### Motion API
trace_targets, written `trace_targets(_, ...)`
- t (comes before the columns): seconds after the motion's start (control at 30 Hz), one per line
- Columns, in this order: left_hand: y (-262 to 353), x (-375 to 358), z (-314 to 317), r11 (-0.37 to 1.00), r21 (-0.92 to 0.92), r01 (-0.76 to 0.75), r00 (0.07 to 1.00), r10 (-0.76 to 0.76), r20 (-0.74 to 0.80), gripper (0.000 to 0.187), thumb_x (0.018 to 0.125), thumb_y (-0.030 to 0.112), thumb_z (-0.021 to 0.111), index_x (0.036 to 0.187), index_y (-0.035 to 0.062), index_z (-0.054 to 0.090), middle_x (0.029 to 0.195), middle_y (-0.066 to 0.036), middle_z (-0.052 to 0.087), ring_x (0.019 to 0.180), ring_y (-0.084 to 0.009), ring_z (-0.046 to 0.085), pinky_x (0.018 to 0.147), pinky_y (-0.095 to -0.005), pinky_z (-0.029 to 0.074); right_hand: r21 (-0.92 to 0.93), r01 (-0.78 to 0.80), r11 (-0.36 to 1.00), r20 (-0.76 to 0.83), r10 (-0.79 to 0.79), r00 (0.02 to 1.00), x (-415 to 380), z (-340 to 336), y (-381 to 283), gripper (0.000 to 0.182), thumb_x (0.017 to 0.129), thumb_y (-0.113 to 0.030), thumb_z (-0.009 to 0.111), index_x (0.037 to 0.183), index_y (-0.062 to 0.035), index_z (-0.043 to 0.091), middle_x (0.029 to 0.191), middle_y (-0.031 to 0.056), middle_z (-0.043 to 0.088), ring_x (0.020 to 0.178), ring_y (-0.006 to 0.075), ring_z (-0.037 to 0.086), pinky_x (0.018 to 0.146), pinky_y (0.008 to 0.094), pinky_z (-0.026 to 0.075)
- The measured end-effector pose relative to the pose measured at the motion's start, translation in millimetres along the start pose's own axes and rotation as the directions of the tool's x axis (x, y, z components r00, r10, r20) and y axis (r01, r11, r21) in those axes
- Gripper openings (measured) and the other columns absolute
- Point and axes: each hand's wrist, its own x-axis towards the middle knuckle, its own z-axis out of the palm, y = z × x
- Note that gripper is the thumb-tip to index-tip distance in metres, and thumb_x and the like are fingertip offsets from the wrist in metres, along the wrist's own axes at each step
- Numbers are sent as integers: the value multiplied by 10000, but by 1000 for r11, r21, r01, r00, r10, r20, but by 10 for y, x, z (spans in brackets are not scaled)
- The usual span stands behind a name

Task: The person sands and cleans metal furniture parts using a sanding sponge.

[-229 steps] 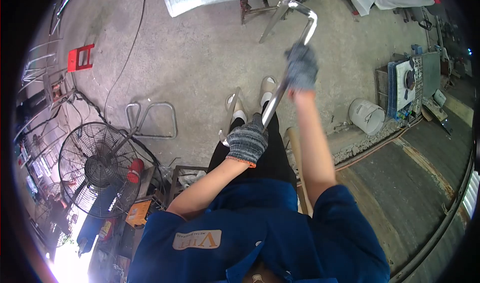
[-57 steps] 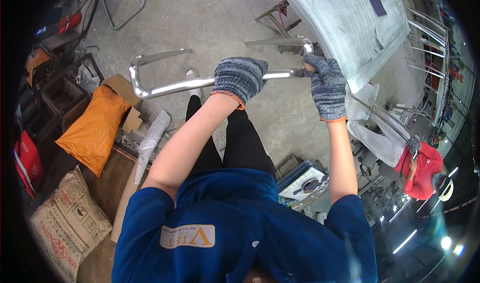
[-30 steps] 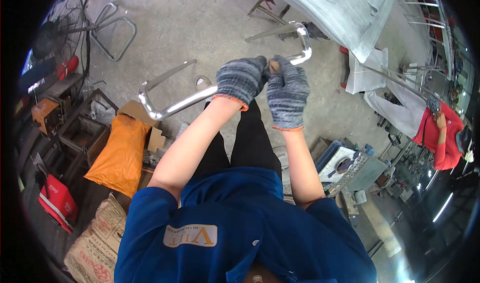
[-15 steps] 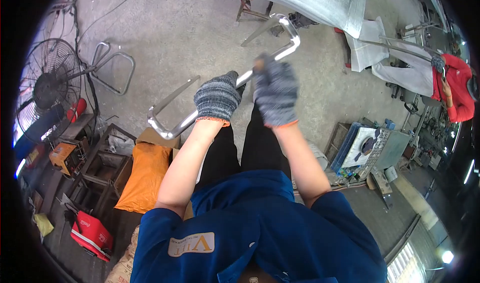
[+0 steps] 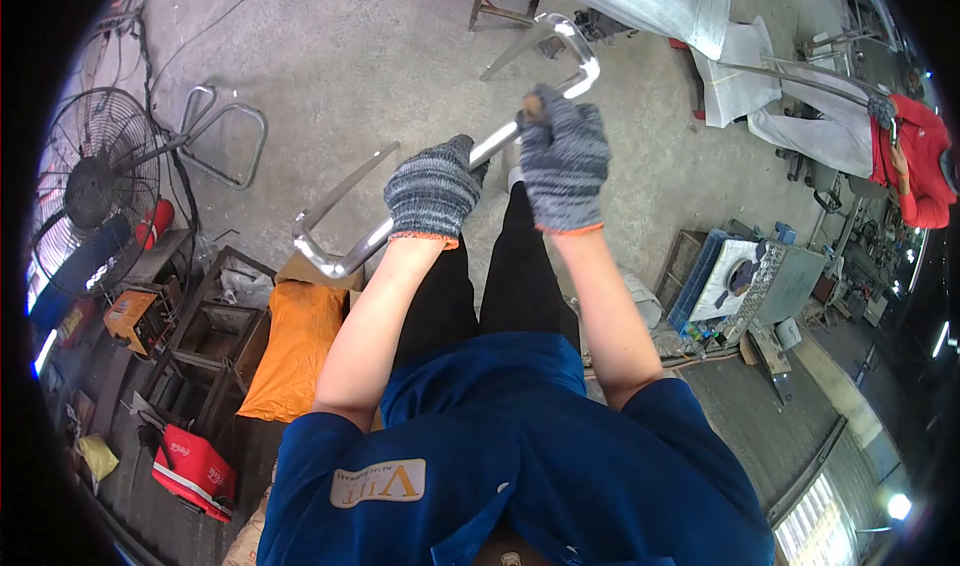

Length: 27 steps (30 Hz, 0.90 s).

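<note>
A shiny bent metal tube frame (image 5: 497, 144) is held up in front of my legs, slanting from lower left to upper right, with both ends bent into angular loops. My left hand (image 5: 432, 191), in a grey striped knit glove with an orange cuff, is closed around its straight middle. Farther up the tube, my right hand (image 5: 566, 161), gloved alike, is closed and lies over the bar. A small brown patch (image 5: 534, 108) shows at its fingertips against the tube; what it is I cannot make out.
A similar bent tube frame (image 5: 228, 136) rests on the floor beside a black fan (image 5: 92, 184). An orange bag (image 5: 295, 351) lies at left near a red cooler box (image 5: 195, 471). A wrapped grey-white sheet (image 5: 640, 1) is ahead; a person in red (image 5: 920, 156) stands at right.
My right hand has shifted slightly up and right along the tube, and the brown patch with it. My left hand keeps its hold, nearly in place.
</note>
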Motion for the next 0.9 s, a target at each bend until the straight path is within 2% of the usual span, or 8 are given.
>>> trace_targets(0.17,1,7,-1,1000,-30,7,1000,-6,24,258,870,354,624,1015,145,666,890,-143,705,854,-351,685,737,-473,537,-149,68,987,0,-69,998,344,-119,316,190,848,-188,699,1029,-132,695,814,130,602,735,314,617,647,425,508)
trace_targets(0.27,-14,13,-1,999,-36,12,999,-10,33,244,871,345,622,1009,148,666,889,-138,704,852,-347,686,733,-473,537,-239,103,965,112,-78,991,491,-197,427,218,820,-197,732,1024,-121,722,805,147,650,757,328,629,709,433,505)
trace_targets(0.4,-19,19,12,999,-39,2,1000,-1,29,228,870,337,622,987,146,659,879,-131,703,851,-339,687,728,-470,538,-206,219,954,159,-188,969,650,-278,493,199,830,-177,715,1024,-132,721,819,145,652,775,325,631,714,436,504)
trace_targets(0.5,-37,34,8,999,-42,-4,999,6,43,220,869,337,623,969,144,654,879,-130,703,851,-338,687,720,-471,538,-157,309,938,271,-260,927,796,-369,598,204,818,-117,677,1016,-163,701,921,89,680,826,303,619,734,413,514)
trace_targets(0.67,-29,18,15,997,-79,-11,1000,11,7,227,863,342,630,948,132,650,857,-124,704,826,-334,690,702,-475,537,-55,623,780,385,-559,734,1137,-331,824,243,795,-70,670,1020,-157,702,971,81,677,946,283,631,824,404,525)
trace_targets(0.77,-15,-33,94,996,-83,-36,999,32,-40,236,869,344,626,928,116,645,802,-121,699,772,-324,695,686,-463,537,13,611,792,451,-550,703,1366,-254,727,202,834,-143,691,1029,-174,731,896,85,676,887,280,630,808,397,504)
trace_targets(0.83,20,-83,116,995,-89,-42,997,37,-64,241,874,343,623,919,107,643,771,-120,695,741,-316,698,679,-454,538,19,610,792,491,-538,685,1501,-202,621,211,821,-117,696,1024,-159,735,900,86,678,899,270,644,823,377,517)
trace_targets(0.9,61,-153,139,992,-109,-61,995,51,-84,233,882,328,616,898,96,641,740,-127,692,702,-298,699,672,-438,540,113,673,731,520,-620,587,1645,-143,605,224,813,-104,706,1030,-152,736,895,92,682,894,275,654,826,366,528)
